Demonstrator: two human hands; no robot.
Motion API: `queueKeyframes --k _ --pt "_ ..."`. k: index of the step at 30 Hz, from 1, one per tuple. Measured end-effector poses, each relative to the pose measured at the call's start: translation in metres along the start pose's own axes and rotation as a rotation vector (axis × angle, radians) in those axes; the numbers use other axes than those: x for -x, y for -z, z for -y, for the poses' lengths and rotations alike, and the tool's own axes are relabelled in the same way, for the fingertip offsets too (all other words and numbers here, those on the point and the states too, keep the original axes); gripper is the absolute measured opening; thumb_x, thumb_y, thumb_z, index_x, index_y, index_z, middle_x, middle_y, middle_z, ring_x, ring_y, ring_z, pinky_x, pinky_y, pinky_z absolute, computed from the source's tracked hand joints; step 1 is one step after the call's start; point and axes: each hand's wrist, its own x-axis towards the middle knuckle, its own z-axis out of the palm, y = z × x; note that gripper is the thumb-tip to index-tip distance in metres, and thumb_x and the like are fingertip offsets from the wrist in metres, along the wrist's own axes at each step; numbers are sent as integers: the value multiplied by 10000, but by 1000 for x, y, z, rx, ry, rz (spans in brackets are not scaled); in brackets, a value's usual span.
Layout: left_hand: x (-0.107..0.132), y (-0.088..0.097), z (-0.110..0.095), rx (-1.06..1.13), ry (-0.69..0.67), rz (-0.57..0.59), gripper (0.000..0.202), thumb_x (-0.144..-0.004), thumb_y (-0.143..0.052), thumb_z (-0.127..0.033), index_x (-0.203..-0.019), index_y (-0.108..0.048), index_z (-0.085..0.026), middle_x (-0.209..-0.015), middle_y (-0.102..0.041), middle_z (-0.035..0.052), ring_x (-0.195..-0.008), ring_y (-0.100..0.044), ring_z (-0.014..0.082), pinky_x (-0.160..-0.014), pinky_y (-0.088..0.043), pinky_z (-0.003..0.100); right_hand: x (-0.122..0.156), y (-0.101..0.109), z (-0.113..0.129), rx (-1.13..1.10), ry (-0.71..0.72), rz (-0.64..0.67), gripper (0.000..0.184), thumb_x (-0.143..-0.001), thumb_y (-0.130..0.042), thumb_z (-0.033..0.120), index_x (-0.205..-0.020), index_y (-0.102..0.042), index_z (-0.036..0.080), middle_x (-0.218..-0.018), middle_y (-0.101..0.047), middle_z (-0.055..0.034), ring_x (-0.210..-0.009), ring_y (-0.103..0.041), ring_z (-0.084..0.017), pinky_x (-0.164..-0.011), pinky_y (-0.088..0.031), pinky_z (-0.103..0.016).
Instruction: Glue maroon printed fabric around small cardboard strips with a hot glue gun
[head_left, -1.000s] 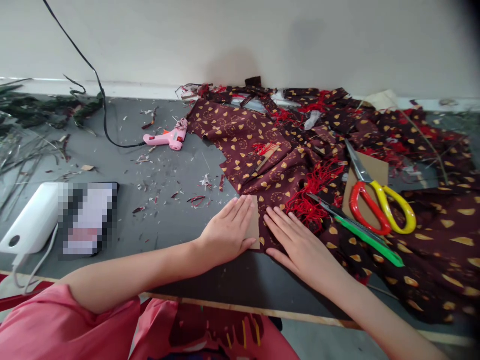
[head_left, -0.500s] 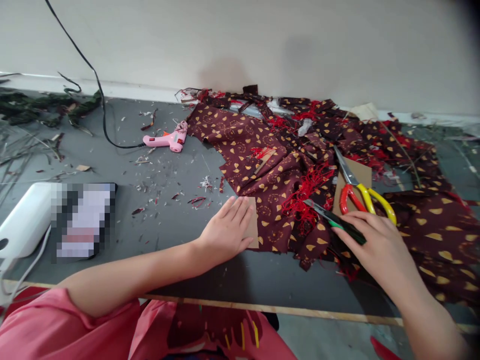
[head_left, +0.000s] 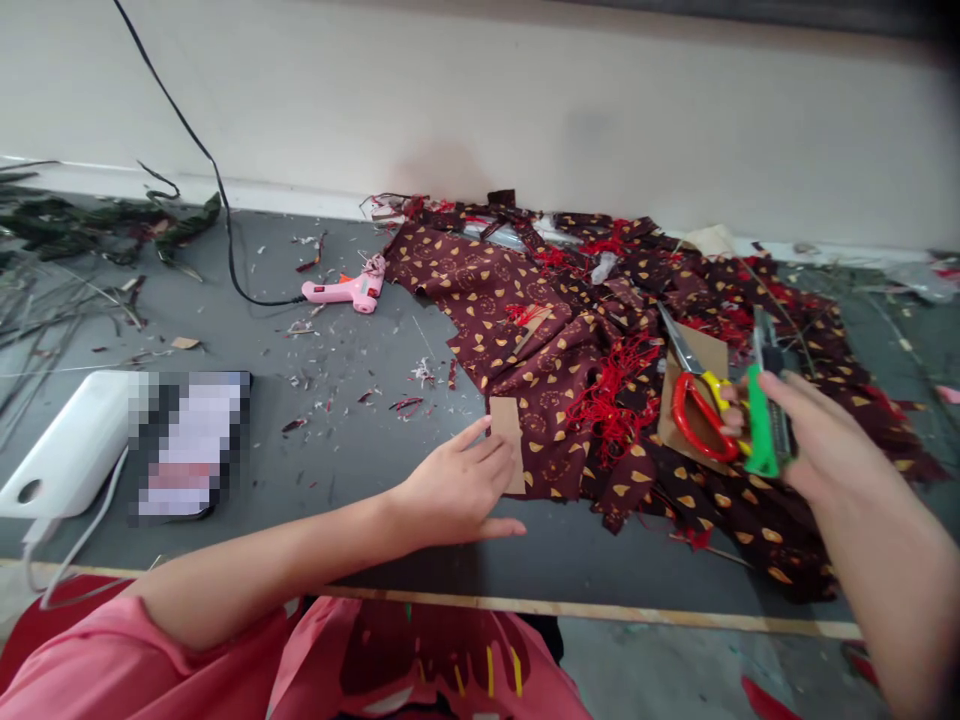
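My left hand point(head_left: 457, 490) lies with its fingers stretched out over the lower left of a small cardboard rectangle point(head_left: 508, 425). That card rests on a maroon cloth with yellow leaf shapes point(head_left: 555, 375). In my right hand point(head_left: 832, 440) is a green and black utility knife point(head_left: 763, 420), held upright and slightly blurred. Its fingertips are at the yellow handle of the scissors point(head_left: 694, 400); whether they touch it I cannot tell. Under the scissors is a larger cardboard piece point(head_left: 701, 352). A tangle of red thread point(head_left: 619, 395) lies on the cloth between my hands.
A pink glue gun point(head_left: 345, 290) with a black cord lies left of the cloth. Further left are a phone point(head_left: 184, 440) and a white power bank point(head_left: 75, 435) with a cable. Dark green stems point(head_left: 90, 225) lie by the wall. Scraps litter the grey table point(head_left: 352, 350).
My right hand has lifted the utility knife and moved it right, from the red thread to beside the scissors. My left hand has slid down slightly, uncovering more of the small card. The view has shifted slightly.
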Motion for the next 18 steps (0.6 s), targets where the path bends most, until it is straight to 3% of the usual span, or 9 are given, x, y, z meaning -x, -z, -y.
queueKeyframes --k 2,6,11,18 --pt "3 -2 -2 32 -13 -5 660 -925 -317 -595 -1194 -583 -54 -1227 -633 140 -1198 -536 240 -1150 -218 394 -10 -14 10 -217 -130 137 263 -745 -667 418 -744 -465 250 -593 -479 35 -412 -391 -94 -405 -283 -278" --pt "2 -6 -3 79 27 7 644 -919 -357 -585 -1230 -550 -55 -1259 -613 139 -1215 -529 227 -1137 -256 360 -24 -48 26 -355 -238 313 417 -893 -429 571 -686 -504 217 -448 -325 80 -329 -231 -60 -384 -157 -274" --pt "-1 -7 -5 70 46 29 573 -928 -390 -542 -1243 -541 -88 -1250 -617 128 -1195 -545 217 -1147 -237 410 -28 -79 33 -382 -241 393 404 -894 -445 525 -657 -492 201 -423 -373 76 -301 -264 -52 -376 -153 -260" --pt "1 -10 -7 30 63 -10 572 -927 -402 -536 -1258 -535 -89 -1313 -587 130 -1230 -529 227 -1147 -234 450 -23 -84 34 -482 -138 458 261 -904 -516 395 -771 -549 173 -504 -453 62 -350 -347 -50 -390 -239 -215"
